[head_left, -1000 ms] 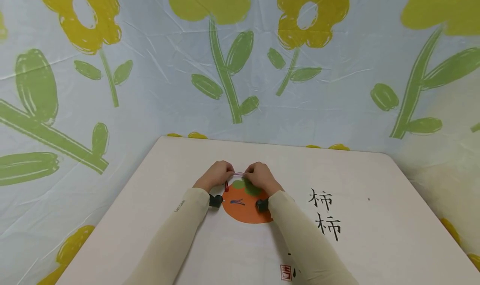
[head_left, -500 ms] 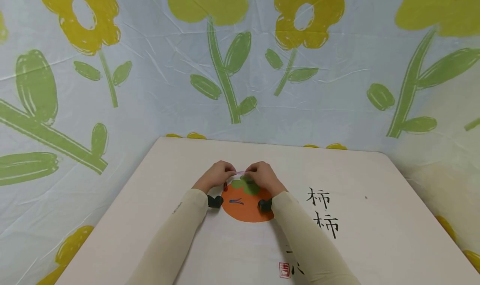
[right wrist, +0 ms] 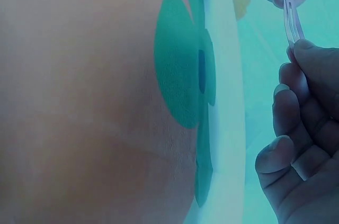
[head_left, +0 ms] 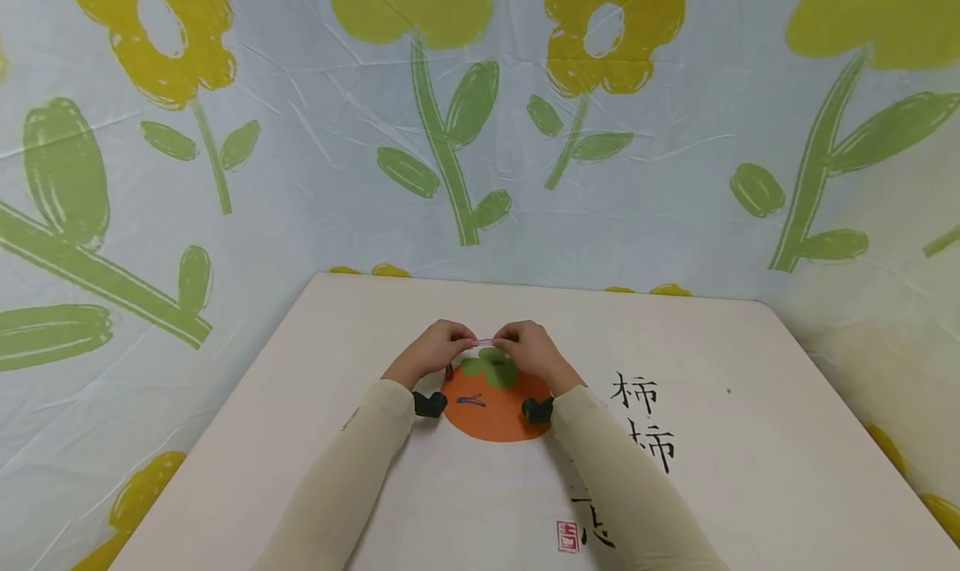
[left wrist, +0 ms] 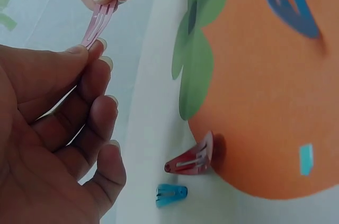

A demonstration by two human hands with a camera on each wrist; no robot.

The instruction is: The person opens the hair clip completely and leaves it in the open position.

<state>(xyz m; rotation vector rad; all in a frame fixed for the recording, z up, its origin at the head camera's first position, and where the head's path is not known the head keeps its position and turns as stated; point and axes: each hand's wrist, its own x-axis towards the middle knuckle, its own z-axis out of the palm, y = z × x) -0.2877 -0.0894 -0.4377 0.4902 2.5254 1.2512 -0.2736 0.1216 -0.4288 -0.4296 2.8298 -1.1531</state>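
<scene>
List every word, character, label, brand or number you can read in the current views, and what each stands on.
"柿": upper black character, on the tabletop.
"柿": lower black character, also on the tabletop, slightly covered by the right sleeve.
Black strokes further down the tabletop: partly covered, not readable.
Red seal beside them: too small to read.
Small lettering on the left sleeve: too blurred.
No readable brand or number.

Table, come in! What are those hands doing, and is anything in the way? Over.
Left hand and right hand pinching opposite ends of pink clip. Red clip lying apart. Nothing visibly in the way.
</scene>
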